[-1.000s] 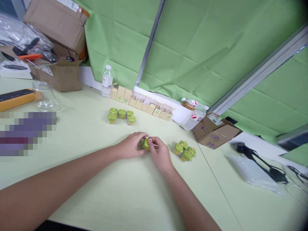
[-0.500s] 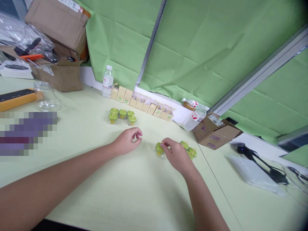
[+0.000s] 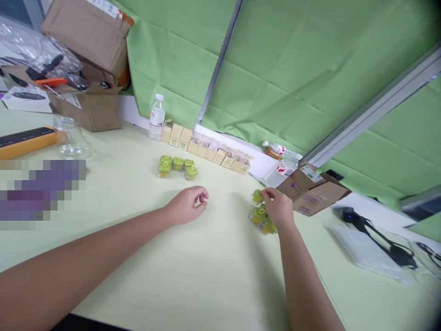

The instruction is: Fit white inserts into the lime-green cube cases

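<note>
Now the tabletop spreads from its near edge between the left hand, loosely curled, thumb and fingertips apart, and the right hand, pinching a green-lidded jar near similar jars.

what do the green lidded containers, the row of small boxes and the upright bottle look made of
Lidded containers: probably plastic; glossy green lids, clear bases that could be glass. Small boxes: likely card; matte tan, some with raised flaps. Upright bottle: see-through, slightly shiny, probably plastic, though looks alone leave glass possible.
</note>
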A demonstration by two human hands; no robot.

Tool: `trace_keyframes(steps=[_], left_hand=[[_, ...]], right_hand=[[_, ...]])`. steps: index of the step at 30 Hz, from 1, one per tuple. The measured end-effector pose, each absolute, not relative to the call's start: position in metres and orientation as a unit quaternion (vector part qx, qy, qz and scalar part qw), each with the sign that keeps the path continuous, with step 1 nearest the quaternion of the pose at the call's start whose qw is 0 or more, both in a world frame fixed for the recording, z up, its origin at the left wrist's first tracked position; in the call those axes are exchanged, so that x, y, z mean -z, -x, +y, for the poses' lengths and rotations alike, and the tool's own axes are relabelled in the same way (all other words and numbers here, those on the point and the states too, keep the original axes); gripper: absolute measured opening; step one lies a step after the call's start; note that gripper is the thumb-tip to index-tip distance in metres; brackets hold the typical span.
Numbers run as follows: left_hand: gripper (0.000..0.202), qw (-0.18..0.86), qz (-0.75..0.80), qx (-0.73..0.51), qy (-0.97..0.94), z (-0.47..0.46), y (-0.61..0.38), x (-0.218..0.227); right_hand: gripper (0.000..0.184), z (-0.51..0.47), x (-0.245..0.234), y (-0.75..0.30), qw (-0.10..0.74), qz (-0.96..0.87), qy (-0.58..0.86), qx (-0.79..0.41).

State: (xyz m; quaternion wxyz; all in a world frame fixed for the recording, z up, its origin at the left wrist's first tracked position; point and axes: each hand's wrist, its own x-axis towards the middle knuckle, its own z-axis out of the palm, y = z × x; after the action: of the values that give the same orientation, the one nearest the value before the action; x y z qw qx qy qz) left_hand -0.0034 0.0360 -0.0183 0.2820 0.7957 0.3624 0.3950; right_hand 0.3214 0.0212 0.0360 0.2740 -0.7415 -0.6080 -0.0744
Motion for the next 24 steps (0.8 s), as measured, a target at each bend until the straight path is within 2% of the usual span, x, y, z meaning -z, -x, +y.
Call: trace_keyframes(steps=[11, 21, 24], left_hand=[[0.015, 0.286, 0.352, -0.387, -0.803, 0.036, 0.002, 0.019], [0.014, 0.296, 0.342, -0.382, -0.806, 0.035, 0.003, 0.019], [0.013, 0.300, 0.342, -0.381, -0.805, 0.034, 0.002, 0.019]], right_hand=[[0.016, 0.028, -0.025, -0.344, 0.204, -0.626, 0.752, 0.025], [0.025, 0.027, -0.024, -0.343, 0.179, -0.657, 0.733, 0.004], [0.022, 0.028, -0.025, -0.343, 0.172, -0.663, 0.729, 0.001]])
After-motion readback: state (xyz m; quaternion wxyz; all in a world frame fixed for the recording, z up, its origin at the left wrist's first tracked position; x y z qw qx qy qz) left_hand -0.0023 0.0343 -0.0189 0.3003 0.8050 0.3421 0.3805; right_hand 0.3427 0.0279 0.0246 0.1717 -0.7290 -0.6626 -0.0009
